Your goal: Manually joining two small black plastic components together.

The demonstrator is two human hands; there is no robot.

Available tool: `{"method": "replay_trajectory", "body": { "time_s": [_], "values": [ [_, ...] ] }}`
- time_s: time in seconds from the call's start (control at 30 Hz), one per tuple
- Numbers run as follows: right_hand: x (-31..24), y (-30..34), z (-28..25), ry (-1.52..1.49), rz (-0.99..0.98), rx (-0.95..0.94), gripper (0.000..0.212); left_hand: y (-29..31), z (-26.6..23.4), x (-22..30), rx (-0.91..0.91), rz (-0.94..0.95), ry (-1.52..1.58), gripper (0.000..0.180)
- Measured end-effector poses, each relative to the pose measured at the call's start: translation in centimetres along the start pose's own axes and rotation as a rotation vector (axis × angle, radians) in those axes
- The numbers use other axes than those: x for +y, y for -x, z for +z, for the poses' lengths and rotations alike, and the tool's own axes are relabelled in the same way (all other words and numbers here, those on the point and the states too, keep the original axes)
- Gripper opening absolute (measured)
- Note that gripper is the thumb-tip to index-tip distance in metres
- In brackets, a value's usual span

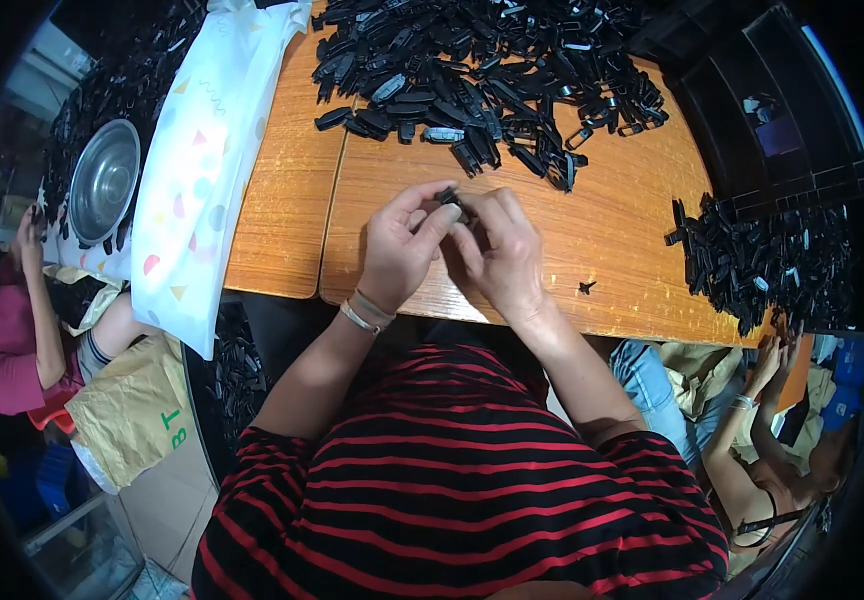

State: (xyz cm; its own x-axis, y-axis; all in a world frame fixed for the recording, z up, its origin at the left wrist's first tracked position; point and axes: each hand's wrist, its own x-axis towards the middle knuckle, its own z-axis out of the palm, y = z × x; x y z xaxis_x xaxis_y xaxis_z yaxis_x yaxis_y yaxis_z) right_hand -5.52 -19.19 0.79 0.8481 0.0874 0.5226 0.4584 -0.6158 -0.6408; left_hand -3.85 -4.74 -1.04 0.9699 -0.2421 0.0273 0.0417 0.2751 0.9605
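Above the near edge of the wooden table, my left hand [399, 243] pinches a small black plastic part [451, 203] between thumb and fingers. My right hand [503, 252] meets it from the other side, fingertips closed on the same part. Fingers cover much of it, so its full shape is hidden. Beyond my hands lies a big heap of black plastic parts [452, 85], long and narrow, some with shiny metal pieces. One tiny black piece [586, 288] rests alone to the right of my right hand.
A second heap of black parts [767, 262] lies at right, below a dark shelved rack [762, 110]. At left are a patterned white plastic sheet [187, 190] and a metal bowl [104, 185]. People work at both sides: a left person's hand [28, 235], a right person's hands [774, 362].
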Motion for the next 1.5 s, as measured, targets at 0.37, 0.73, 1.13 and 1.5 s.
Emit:
{"method": "replay_trajectory", "body": {
  "time_s": [0.37,0.73,1.13,1.5],
  "values": [
    [-0.4,1.4,0.9,-0.198,0.191,-0.103,0.033,-0.4,1.0,1.3,-0.111,0.018,-0.013,0.020],
    [6.1,-4.4,-3.9,0.456,0.164,-0.045,0.027,-6.7,0.0,0.6,-0.021,0.296,-0.864,0.013],
    [5.8,-1.8,-4.8,0.347,-0.009,-0.255,0.017,-6.7,-0.3,1.0,-0.143,0.406,-1.214,0.023],
    [3.7,-1.0,-6.5,0.507,0.201,-0.330,0.023,-6.4,-0.9,1.0,-0.185,0.350,-1.133,0.022]
  ]
}}
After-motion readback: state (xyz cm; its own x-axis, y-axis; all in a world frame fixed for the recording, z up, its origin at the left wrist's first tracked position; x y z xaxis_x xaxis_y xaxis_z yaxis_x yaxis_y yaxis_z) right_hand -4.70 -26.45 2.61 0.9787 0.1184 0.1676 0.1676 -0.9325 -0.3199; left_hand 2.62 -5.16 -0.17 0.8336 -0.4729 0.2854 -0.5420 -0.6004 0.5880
